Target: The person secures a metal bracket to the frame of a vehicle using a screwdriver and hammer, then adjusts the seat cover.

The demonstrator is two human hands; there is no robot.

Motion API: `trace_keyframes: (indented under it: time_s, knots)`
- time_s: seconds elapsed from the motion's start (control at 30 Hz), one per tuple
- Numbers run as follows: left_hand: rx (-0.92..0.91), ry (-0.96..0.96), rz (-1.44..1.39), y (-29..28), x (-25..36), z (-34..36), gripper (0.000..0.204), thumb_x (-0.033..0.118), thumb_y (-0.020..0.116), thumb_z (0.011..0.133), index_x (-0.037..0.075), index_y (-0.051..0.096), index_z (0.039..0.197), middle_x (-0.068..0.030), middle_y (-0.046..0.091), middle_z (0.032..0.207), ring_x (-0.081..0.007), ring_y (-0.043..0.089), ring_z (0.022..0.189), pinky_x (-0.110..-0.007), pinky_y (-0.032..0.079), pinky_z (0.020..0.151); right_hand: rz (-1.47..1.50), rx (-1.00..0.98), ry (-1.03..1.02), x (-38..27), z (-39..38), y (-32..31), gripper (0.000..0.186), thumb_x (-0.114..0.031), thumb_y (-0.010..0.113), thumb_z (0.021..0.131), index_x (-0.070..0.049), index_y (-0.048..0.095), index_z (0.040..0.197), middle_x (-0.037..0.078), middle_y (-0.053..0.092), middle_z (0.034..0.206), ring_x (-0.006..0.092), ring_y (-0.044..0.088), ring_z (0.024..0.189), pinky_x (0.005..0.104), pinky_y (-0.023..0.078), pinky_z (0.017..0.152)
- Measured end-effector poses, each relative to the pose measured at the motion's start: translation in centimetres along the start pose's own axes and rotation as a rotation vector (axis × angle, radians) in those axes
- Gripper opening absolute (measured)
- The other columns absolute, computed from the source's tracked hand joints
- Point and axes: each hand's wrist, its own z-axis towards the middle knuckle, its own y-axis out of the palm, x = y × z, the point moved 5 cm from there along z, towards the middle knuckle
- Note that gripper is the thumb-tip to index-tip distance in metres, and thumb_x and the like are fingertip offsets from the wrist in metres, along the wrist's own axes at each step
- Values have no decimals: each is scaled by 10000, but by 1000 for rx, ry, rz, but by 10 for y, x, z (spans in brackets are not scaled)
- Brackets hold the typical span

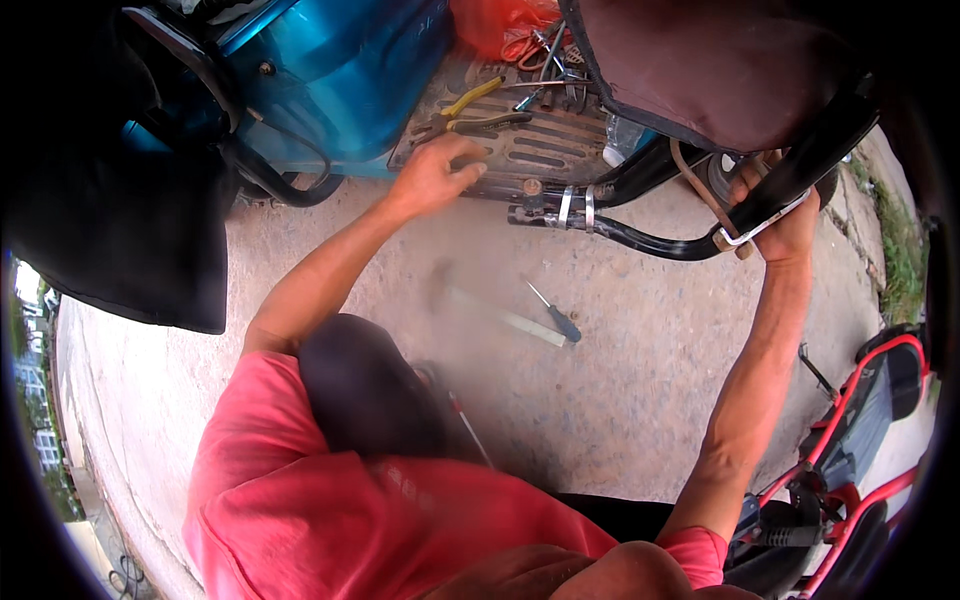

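My left hand (435, 178) is at the edge of the ribbed footboard (555, 135), thumb and forefinger apart with nothing visible between them. Just beyond it lie pliers (470, 98) with yellow and dark handles. On the right, my right hand (788, 232) reaches behind a thick black tube (815, 150), its fingers showing on the tube's far side as they wrap round it. A silver bracket (765, 222) crosses in front of that hand, beside a rusty bent rod (690, 170). A curved black tube (650, 238) with two metal clamps (577, 208) runs between my hands.
On the concrete floor (640, 390) lie a screwdriver (563, 320) and a pale flat strip (535, 328). Loose tools (550, 75) and a red bag (490, 25) sit on the footboard beside a blue body panel (340, 80). A brown padded seat (710, 70) overhangs; a red frame (850, 400) stands at right.
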Motion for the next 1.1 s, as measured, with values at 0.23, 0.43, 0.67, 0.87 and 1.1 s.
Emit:
trace_keyframes:
  time_s: [0.23,0.43,0.67,0.87,1.1]
  knots:
    - [-29,-70,7,2,-9,-17,249,193,708,909,40,710,1106,-110,688,1089,-249,659,1004,-353,530,843,-49,88,-32,3,0,-2,281,-359,488,999,-88,564,1003,56,523,779,245,528,733,360,468,667]
    - [-22,-10,-95,5,-6,-31,212,177,681,931,41,724,1088,-107,711,1069,-235,665,990,-349,524,865,0,-187,4,-5,4,-5,323,-331,455,1007,-38,581,1057,89,548,821,263,551,772,384,474,732]
    - [-80,-69,-176,21,-19,-60,177,139,676,940,45,727,1081,-79,720,1049,-185,657,955,-315,514,850,-33,-224,34,-5,6,-17,362,-358,448,1034,-16,560,1079,91,531,850,263,546,807,377,489,742]
    - [-249,-254,-182,43,-38,-80,217,182,674,951,42,721,1110,-70,724,1059,-166,647,949,-314,511,840,-26,-312,63,-5,8,-16,313,-359,486,1036,-68,545,1135,55,496,882,213,480,847,331,422,773]
    - [-476,-284,-198,69,-40,-92,273,230,667,955,47,713,1152,-82,728,1085,-185,650,913,-335,521,828,27,-341,83,-3,10,-18,308,-350,489,1036,-63,540,1136,55,482,880,216,453,844,337,411,781]
